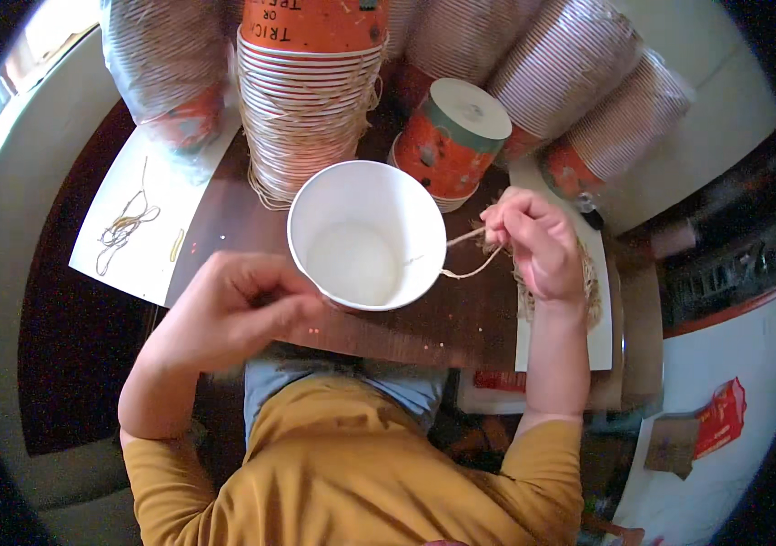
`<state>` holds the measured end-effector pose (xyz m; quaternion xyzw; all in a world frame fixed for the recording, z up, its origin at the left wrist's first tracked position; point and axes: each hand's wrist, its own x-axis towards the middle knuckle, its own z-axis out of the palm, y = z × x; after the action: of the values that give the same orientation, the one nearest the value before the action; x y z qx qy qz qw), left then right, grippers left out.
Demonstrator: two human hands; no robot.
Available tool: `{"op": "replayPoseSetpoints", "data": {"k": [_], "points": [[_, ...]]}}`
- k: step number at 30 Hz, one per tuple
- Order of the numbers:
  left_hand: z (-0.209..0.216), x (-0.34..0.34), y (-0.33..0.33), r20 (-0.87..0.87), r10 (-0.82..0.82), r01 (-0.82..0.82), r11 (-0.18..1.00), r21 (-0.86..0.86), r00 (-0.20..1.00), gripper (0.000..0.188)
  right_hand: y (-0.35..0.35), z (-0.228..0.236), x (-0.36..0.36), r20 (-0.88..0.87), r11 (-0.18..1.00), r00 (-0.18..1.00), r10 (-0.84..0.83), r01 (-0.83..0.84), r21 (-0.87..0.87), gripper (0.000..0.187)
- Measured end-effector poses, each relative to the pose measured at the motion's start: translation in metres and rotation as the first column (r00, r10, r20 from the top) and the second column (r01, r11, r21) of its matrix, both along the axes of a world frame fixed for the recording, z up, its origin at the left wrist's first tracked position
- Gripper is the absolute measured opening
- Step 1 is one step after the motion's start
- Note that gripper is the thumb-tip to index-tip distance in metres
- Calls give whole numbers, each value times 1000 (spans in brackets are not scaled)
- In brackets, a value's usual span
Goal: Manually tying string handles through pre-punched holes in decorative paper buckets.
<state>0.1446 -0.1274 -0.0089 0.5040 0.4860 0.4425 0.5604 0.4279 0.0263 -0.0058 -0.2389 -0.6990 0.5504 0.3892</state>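
Note:
A white-lined paper cup (361, 196) stands tilted with its mouth toward me, above the front part of the dark table (388, 338). My left hand (247, 305) is closed on the cup's near left rim, the thumb and fingers at its edge; the fingertips are partly hidden. Off the cup's right side runs a thin twine loop (473, 272). My right hand (538, 238) pinches the loop's far end and holds it out to the right, with frayed ends showing by the fingers. The inside of the cup shows nothing but its white bottom.
Behind the cup rises a tall stack of orange cups (311, 109) with twine handles. Upturned orange cups (447, 150) sit right of it. Plastic-wrapped cup stacks (579, 68) line the back. Loose twine (124, 227) lies on white paper at left; a twine bundle (594, 287) lies at right.

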Motion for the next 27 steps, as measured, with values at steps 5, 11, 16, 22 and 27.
{"op": "replayPoseSetpoints", "data": {"k": [5,11,16,22,27], "points": [[-12,-19,5,-78,41,-43,999,-28,996,24,19,-19,-11,219,960,935,-277,264,90,13],[-11,-12,29,14,21,-20,999,-30,1000,27,-31,18,-65,293,716,912,-288,2,698,54],[-20,-12,39,206,-50,69,994,-88,977,28,-46,5,-113,159,870,874,459,-407,-277,54],[-21,-22,33,257,-30,77,981,-176,966,24,-35,0,-106,360,953,883,301,-286,-96,12],[-23,-26,30,144,-88,100,992,-82,986,20,-34,6,-102,454,962,865,214,-268,57,10]]}}
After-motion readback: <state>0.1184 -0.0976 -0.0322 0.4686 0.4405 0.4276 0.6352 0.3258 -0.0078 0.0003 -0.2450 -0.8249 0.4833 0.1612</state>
